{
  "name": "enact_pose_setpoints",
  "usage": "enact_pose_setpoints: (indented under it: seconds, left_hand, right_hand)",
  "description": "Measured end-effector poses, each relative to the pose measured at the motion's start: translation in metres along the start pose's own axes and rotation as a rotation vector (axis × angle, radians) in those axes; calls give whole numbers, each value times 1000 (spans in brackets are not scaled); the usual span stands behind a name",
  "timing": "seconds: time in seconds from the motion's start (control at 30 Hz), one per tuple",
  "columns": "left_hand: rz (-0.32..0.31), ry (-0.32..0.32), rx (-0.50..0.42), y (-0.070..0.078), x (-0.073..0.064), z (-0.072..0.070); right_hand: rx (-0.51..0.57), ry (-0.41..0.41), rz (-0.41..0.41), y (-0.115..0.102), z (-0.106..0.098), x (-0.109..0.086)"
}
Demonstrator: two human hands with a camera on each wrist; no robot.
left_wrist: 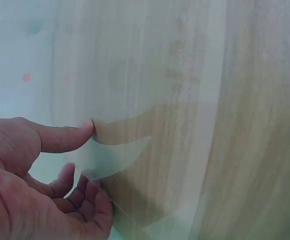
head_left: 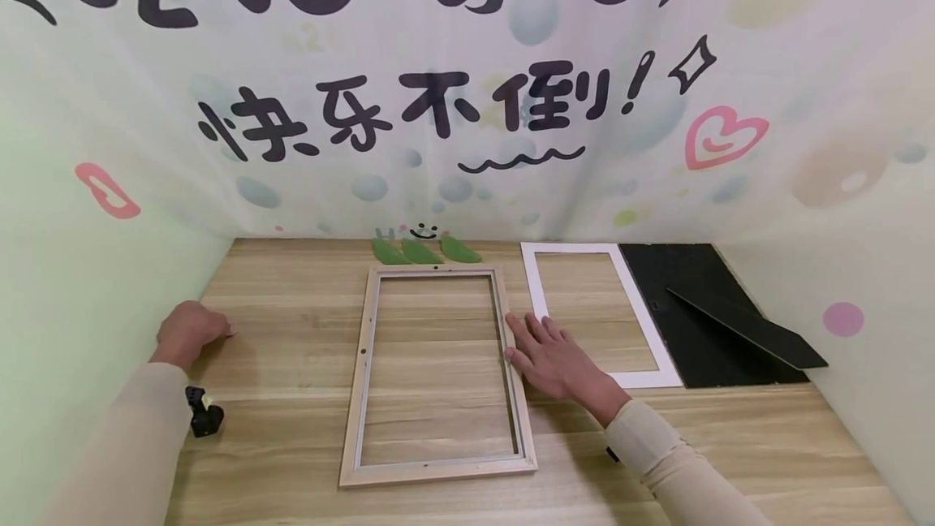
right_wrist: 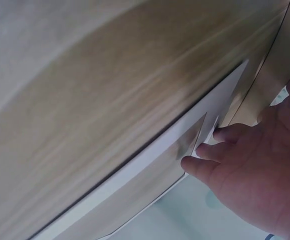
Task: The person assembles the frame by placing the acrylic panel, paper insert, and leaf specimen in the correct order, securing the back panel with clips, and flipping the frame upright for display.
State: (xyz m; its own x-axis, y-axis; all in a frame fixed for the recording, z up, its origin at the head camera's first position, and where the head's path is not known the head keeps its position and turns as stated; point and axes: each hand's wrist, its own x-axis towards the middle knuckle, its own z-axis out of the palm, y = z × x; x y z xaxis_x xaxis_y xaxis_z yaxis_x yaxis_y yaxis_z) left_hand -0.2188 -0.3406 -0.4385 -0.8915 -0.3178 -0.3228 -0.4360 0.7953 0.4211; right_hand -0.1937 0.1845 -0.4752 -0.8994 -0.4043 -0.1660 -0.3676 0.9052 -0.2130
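My left hand (head_left: 193,333) is at the table's left side. In the left wrist view its thumb and curled fingers pinch the edge of a clear sheet (left_wrist: 135,85), which shows faint reflections of the hand and wall. A light wooden picture frame (head_left: 353,412) lies mid-table, its opening showing bare wood grain. My right hand (head_left: 555,360) rests along the frame's right bar, fingers extended and fingertips at the wood. Beneath and beyond that hand lies a white mat (head_left: 646,319) with a rectangular cutout, also visible in the right wrist view below the fingers.
A black backing board (head_left: 701,274) with its stand leg (head_left: 752,327) folded out lies right of the mat. Green paper leaves (head_left: 420,252) lie behind the frame. A printed cloth wall (head_left: 438,185) encloses the back and sides. A small black device (head_left: 204,412) sits by the left wrist.
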Motion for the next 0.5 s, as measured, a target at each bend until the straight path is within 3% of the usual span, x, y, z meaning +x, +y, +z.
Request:
enact_pose_setpoints:
  seconds: [0.23, 0.4, 0.5]
  left_hand:
    - [27, 2, -27, -4, 4, 1]
    - [36, -98, -140, -18, 12, 3]
    - [5, -146, -207, -23, 15, 3]
  right_hand:
    - [0, 2, -13, 2, -1, -2]
    - [-20, 2, -43, 3, 0, 0]
    - [-17, -5, -47, 3, 1, 1]
